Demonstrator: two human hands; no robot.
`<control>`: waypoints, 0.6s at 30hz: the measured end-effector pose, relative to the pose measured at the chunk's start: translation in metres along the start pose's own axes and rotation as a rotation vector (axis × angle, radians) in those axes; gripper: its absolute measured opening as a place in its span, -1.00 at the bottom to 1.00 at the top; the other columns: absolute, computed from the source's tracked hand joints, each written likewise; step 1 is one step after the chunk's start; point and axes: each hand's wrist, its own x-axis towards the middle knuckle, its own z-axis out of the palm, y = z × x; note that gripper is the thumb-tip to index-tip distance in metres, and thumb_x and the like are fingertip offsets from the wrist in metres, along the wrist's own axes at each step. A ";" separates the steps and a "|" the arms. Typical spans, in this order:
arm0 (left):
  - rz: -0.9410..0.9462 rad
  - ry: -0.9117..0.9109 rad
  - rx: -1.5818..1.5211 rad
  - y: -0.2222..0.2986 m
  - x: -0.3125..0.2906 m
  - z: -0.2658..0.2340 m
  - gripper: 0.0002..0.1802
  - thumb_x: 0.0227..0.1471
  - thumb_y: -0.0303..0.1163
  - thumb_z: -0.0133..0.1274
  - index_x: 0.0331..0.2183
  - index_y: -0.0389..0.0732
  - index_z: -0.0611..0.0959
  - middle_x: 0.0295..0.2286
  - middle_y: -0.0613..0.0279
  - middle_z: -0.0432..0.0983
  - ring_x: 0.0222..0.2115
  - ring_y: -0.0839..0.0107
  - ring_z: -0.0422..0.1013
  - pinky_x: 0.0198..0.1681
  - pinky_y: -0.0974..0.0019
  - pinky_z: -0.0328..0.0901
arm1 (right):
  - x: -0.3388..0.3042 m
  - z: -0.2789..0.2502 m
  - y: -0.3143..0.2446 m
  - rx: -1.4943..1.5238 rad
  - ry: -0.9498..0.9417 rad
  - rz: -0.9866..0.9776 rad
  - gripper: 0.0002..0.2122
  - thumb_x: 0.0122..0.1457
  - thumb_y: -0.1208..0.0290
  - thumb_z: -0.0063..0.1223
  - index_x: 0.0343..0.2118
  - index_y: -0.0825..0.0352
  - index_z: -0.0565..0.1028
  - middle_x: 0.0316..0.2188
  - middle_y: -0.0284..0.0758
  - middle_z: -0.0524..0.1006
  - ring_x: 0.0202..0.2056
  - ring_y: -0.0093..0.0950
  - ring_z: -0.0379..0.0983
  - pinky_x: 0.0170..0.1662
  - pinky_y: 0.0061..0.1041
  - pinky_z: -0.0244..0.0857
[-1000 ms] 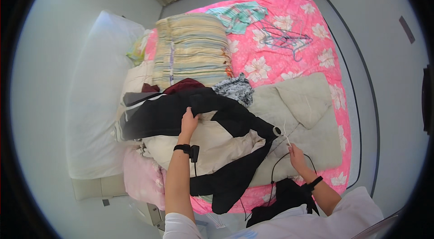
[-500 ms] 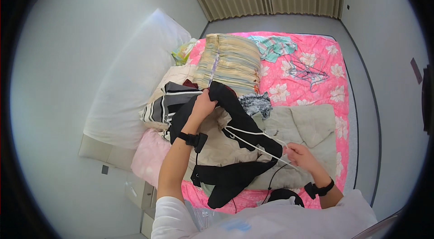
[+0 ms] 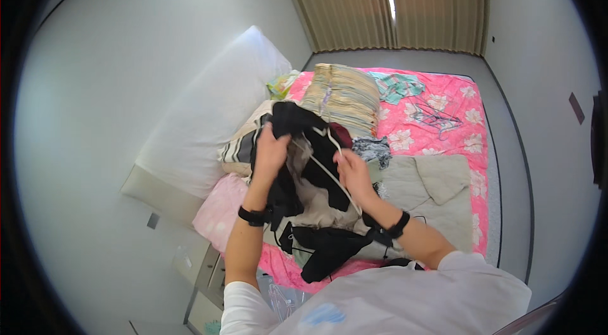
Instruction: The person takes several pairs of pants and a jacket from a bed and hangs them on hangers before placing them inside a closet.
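Note:
My left hand (image 3: 272, 152) grips the upper part of a black jacket (image 3: 296, 118) and keeps it raised over the bed. In my right hand (image 3: 356, 178) is a white clothes hanger (image 3: 335, 178), its long bar slanting across the front of the jacket. The hanger's upper end reaches the black cloth near the collar; whether it sits inside a shoulder cannot be told. Lower down, the jacket hangs in loose folds, and a black part (image 3: 329, 245) with a cord rests near my body. Both fingertips are partly hidden by cloth or the hanger.
On the pink flowered bed (image 3: 472, 145) lie a striped folded quilt (image 3: 345, 101), a grey-beige blanket (image 3: 405, 199), several hangers (image 3: 437, 121), a teal checked cloth (image 3: 400, 88) and a black-and-white patterned cloth (image 3: 372, 150). A white-covered headboard (image 3: 215, 101) and a bedside cabinet (image 3: 208, 265) stand left.
My right hand has moved left and up with the hanger, close to the jacket's collar. My left hand has lifted the jacket slightly, gathering it. The view has shifted a little.

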 end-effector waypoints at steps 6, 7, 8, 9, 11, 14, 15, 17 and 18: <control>0.080 0.293 0.103 0.052 -0.004 -0.138 -0.41 -0.06 -0.35 0.09 -0.02 -0.48 0.37 -0.17 -0.28 0.46 -0.12 -0.06 0.41 -0.06 0.18 0.27 | 0.042 0.110 -0.096 -0.144 -0.193 -0.302 -0.82 0.24 0.39 -0.10 -0.43 0.39 0.45 -0.69 -0.44 0.32 -0.61 -0.64 0.22 -0.52 -0.55 0.10; 0.076 0.314 0.111 0.055 -0.007 -0.152 -0.41 -0.06 -0.35 0.09 -0.02 -0.48 0.37 -0.17 -0.28 0.46 -0.12 -0.06 0.41 -0.06 0.18 0.27 | 0.038 0.127 -0.107 -0.139 -0.214 -0.307 -0.82 0.24 0.39 -0.10 -0.43 0.39 0.45 -0.69 -0.44 0.32 -0.61 -0.64 0.22 -0.52 -0.55 0.10; 0.110 0.343 -0.030 0.058 -0.012 -0.167 -0.42 -0.06 -0.35 0.09 -0.04 -0.48 0.37 -0.18 -0.28 0.47 -0.12 -0.04 0.42 -0.07 0.18 0.27 | 0.032 0.145 -0.116 -0.089 -0.279 -0.289 -0.82 0.23 0.40 -0.10 -0.42 0.40 0.45 -0.67 -0.43 0.33 -0.60 -0.63 0.23 -0.51 -0.55 0.12; 0.146 0.369 -0.171 0.060 -0.019 -0.180 -0.44 -0.05 -0.35 0.09 -0.05 -0.48 0.38 -0.19 -0.27 0.48 -0.13 -0.03 0.43 -0.08 0.18 0.28 | 0.023 0.158 -0.124 -0.042 -0.342 -0.270 -0.82 0.23 0.41 -0.10 -0.42 0.41 0.45 -0.66 -0.41 0.35 -0.59 -0.62 0.24 -0.49 -0.55 0.13; 0.226 0.365 0.094 0.071 -0.053 -0.173 -0.42 0.01 -0.33 0.06 -0.02 -0.54 0.33 -0.20 -0.37 0.45 -0.12 -0.10 0.42 -0.09 0.14 0.30 | -0.005 0.167 -0.118 -0.067 -0.408 -0.275 -0.82 0.24 0.41 -0.11 -0.40 0.42 0.44 -0.65 -0.42 0.34 -0.57 -0.64 0.24 -0.49 -0.58 0.12; 0.158 0.117 0.249 0.067 -0.121 -0.145 -0.39 0.04 -0.30 0.03 -0.01 -0.57 0.29 -0.30 -0.47 0.44 -0.18 -0.24 0.40 -0.14 0.06 0.32 | -0.043 0.162 -0.088 0.037 -0.433 -0.166 -0.86 0.29 0.34 -0.14 -0.37 0.26 0.39 -0.69 -0.57 0.17 -0.72 -0.77 0.02 -0.69 -0.70 -0.12; 0.148 0.058 0.231 0.051 -0.138 -0.137 -0.39 0.05 -0.29 0.02 -0.01 -0.57 0.28 -0.33 -0.49 0.43 -0.19 -0.28 0.39 -0.15 0.04 0.33 | -0.051 0.149 -0.065 0.002 -0.424 -0.252 -0.85 0.29 0.33 -0.12 -0.35 0.28 0.41 -0.69 -0.57 0.20 -0.72 -0.76 0.05 -0.68 -0.69 -0.10; 0.117 -0.197 0.145 0.001 -0.167 -0.152 -0.38 0.05 -0.29 0.04 0.02 -0.54 0.28 -0.32 -0.42 0.46 -0.17 -0.22 0.41 -0.13 0.07 0.32 | -0.077 0.119 -0.038 -0.164 -0.409 -0.333 -0.83 0.28 0.33 -0.11 -0.34 0.32 0.43 -0.68 -0.53 0.26 -0.70 -0.74 0.09 -0.65 -0.68 -0.05; 0.220 -0.343 0.079 -0.006 -0.186 -0.165 -0.38 0.03 -0.29 0.08 0.04 -0.45 0.30 -0.27 -0.33 0.48 -0.13 -0.17 0.40 -0.11 0.11 0.31 | -0.089 0.098 -0.032 -0.330 -0.443 -0.324 -0.83 0.25 0.37 -0.08 -0.33 0.37 0.46 -0.65 -0.43 0.33 -0.59 -0.65 0.23 -0.51 -0.57 0.15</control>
